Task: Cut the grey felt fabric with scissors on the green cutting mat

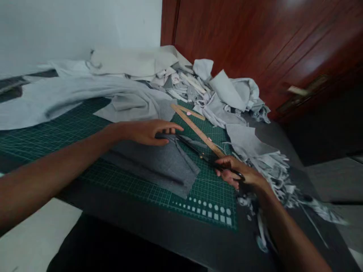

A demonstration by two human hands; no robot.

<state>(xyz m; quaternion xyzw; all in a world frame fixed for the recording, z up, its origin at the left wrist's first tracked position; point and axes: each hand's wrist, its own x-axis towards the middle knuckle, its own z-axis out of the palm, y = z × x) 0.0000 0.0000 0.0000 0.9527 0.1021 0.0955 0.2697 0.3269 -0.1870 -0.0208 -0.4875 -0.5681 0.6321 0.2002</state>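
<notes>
A folded grey piece of cloth lies on the green cutting mat. My left hand rests flat on the cloth's far edge, fingers stretched out and pressing it down. My right hand is closed round the black handles of a pair of scissors. The blades point left toward my left fingertips, along the cloth's right edge. A wooden ruler lies diagonally just beyond the scissors.
A heap of pale grey fabric and offcuts fills the back of the table. Shredded scraps lie at the right edge. A second short wooden stick lies beside the ruler. A dark wooden door stands behind.
</notes>
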